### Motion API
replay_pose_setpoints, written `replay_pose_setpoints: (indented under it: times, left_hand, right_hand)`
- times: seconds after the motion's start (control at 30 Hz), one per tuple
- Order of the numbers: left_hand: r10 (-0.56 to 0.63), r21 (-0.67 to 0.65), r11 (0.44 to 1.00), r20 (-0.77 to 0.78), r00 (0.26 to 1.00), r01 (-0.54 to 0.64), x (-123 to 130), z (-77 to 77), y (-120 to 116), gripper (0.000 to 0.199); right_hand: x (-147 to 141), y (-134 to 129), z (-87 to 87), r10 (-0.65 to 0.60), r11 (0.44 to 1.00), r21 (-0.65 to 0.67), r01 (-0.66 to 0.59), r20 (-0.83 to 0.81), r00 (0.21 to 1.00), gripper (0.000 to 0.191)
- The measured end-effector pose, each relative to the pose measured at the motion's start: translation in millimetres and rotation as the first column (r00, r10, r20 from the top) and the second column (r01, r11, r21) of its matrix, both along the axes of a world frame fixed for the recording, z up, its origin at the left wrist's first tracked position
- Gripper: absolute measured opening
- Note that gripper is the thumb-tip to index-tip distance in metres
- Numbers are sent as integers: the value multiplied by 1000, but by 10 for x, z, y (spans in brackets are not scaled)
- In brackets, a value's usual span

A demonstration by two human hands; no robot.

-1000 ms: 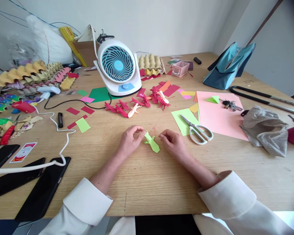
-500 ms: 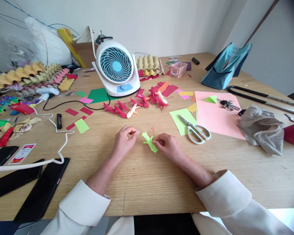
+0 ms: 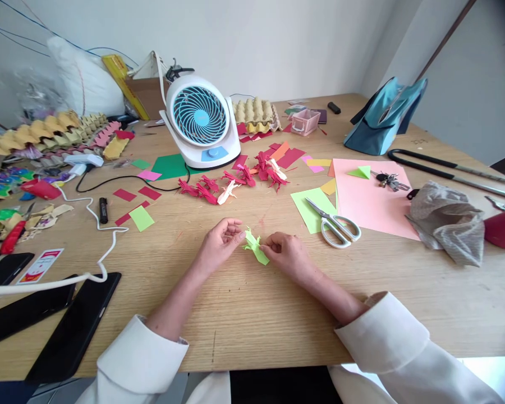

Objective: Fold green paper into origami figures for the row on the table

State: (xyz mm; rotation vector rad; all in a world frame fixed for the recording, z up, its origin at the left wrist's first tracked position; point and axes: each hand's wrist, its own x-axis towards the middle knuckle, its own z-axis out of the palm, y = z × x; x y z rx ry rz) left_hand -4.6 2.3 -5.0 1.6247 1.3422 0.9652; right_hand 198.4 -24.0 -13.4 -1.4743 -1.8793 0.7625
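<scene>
A light green folded paper figure (image 3: 257, 252), shaped like a small lizard with thin legs, is on the table between my hands. My right hand (image 3: 287, 253) is closed, its thumb and forefinger pinching the figure's right side. My left hand (image 3: 219, 244) meets the figure's upper left edge, thumb tip against a thin leg there; the fingers seem pinched on it, with the forefinger raised a little. White-handled scissors (image 3: 340, 227) lie to the right, partly over a green paper sheet (image 3: 309, 210).
Red and cream folded paper figures (image 3: 208, 189) lie beyond my hands, before a white fan (image 3: 212, 160). Paper pieces (image 3: 141, 219) and a black marker (image 3: 103, 210) are at left. Keys (image 3: 390, 180) rest on a pink sheet (image 3: 370, 210) at right; black phones (image 3: 73, 331) lie front left.
My left hand has shifted slightly right, up to the green figure's edge, and its forefinger has lifted from the thumb. My right hand keeps its pinch. The whole view has moved slightly.
</scene>
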Motion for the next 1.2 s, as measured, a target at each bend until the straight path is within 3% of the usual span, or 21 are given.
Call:
replay_pose_setpoints:
  times: [0.2, 0.6, 0.87, 1.0, 1.2]
  left_hand:
    - [-72, -150, 982, 269, 960, 116, 125, 44, -58, 27]
    - [24, -255, 963, 403, 915, 87, 163, 80, -119, 33]
    - [113, -117, 990, 357, 927, -75, 265, 45, -169, 25]
    - [154, -113, 986, 381, 912, -120, 312, 57, -213, 23]
    - [182, -184, 977, 425, 887, -112, 391, 65, -276, 25]
  right_hand:
    - [-34, -29, -22, 23, 999, -19, -26, -129, 991, 23]
    - [-64, -35, -41, -23, 980, -191, -62, -413, 911, 24]
    - [-88, -145, 49, 40, 995, 99, -16, -239, 970, 1]
    - [-102, -168, 26, 71, 976, 214, -46, -108, 992, 16]
    - [-114, -162, 17, 37, 966, 258, -25, -40, 999, 14]
